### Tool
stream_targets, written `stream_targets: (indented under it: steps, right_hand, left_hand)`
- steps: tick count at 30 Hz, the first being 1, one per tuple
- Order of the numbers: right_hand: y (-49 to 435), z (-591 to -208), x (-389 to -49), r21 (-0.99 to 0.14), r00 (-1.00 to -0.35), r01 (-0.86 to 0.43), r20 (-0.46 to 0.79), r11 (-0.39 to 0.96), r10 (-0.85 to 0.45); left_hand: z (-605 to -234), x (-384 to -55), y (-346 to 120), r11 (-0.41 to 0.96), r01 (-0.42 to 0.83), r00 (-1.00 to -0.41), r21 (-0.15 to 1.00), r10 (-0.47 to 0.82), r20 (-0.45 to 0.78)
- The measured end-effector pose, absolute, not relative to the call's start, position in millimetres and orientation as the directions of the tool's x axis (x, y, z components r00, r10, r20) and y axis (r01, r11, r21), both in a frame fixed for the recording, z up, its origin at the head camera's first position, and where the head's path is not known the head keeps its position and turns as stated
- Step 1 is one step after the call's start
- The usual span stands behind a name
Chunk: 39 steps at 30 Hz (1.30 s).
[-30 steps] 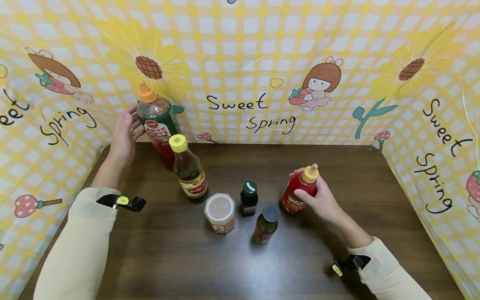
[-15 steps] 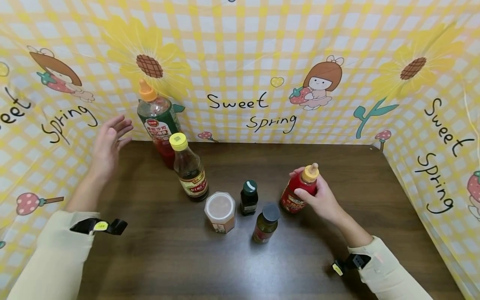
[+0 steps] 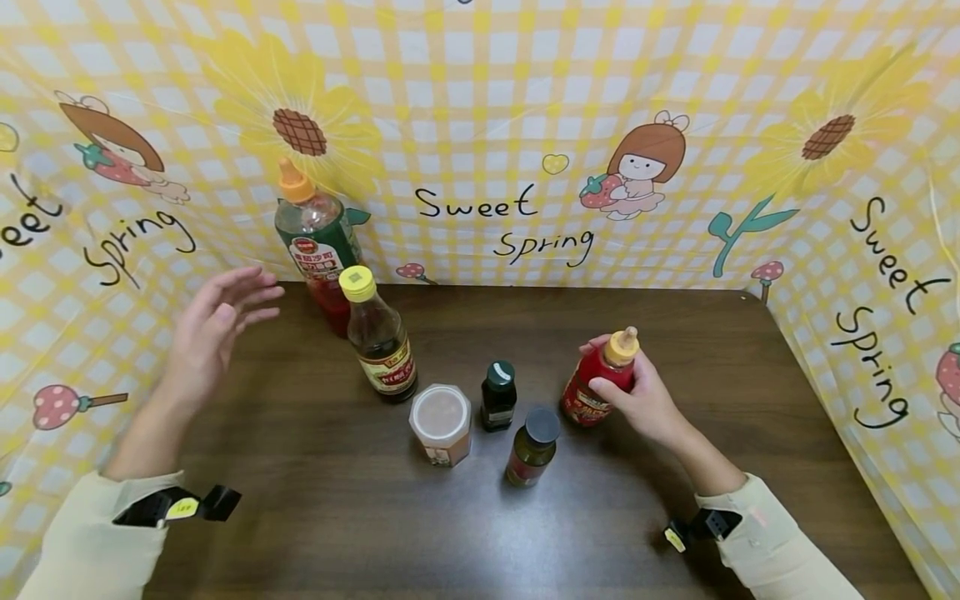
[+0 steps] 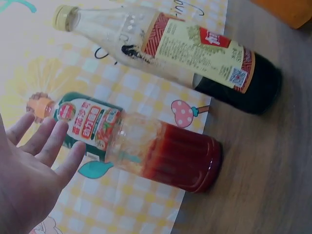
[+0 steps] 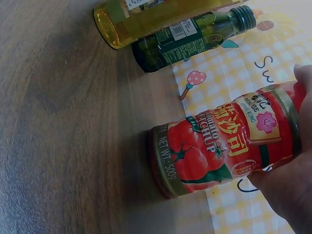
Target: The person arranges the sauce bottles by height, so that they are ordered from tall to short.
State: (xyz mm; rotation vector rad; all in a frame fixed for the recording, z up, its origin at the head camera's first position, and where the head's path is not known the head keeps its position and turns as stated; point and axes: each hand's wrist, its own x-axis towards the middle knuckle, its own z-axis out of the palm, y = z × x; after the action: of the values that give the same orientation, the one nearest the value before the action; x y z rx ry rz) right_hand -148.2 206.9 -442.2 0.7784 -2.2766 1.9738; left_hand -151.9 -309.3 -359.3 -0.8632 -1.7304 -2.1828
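Observation:
At the back left stands a tall sauce bottle [image 3: 318, 250] with an orange nozzle cap and red sauce low inside. My left hand [image 3: 213, 329] is just left of it with fingers spread, holding nothing; in the left wrist view its fingers overlap the bottle's upper part. In front of that bottle stands a yellow-capped bottle of dark sauce [image 3: 385, 358]. On the right my right hand [image 3: 641, 396] grips a red ketchup bottle [image 3: 588, 392] with a yellow nozzle cap, upright on the table. "Tomato ketchup" is legible on the ketchup bottle's label in the right wrist view.
Between the hands stand a white-lidded octagonal jar [image 3: 442, 425], a small dark green bottle [image 3: 498, 400] and a dark-capped bottle of yellowish liquid [image 3: 531, 454]. A yellow checked cloth [image 3: 480, 125] rises along the back and sides of the brown table [image 3: 420, 533].
My left hand has come away from the orange-capped sauce bottle, moving left and then toward the front. The right hand and ketchup bottle have stayed where they were.

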Motion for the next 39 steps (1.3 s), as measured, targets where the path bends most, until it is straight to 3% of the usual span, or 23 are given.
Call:
stream_targets:
  steps: [8,16,27,39]
  right_hand:
    - [206.7,-442.5,-147.3,-0.920,-0.876,-0.384,0.338,0.075,-0.345]
    - [206.7,-442.9,-146.3,-0.923,-0.880,-0.378,0.333,0.076,-0.340]
    - [205.1,-443.3,-146.9,-0.923,-0.877,-0.380,0.340,0.056,-0.340]
    - [206.8,-445.3,-147.1,-0.923,-0.879,-0.380,0.344,0.051,-0.330]
  left_hand:
    - [-366.0,-145.9,-292.9,-0.163,0.541,-0.774,0.825,0.288,0.564]
    - [-376.5,-143.1,-264.6,0.055,0.487,-0.821,0.872,0.368,0.436]
    - [-391.0,-144.7,-230.9,0.352,0.350,-0.931,0.868,0.228,0.284]
    - [-402.5,-154.9,-208.4,0.398,0.356,-0.934,0.845,0.151,0.323]
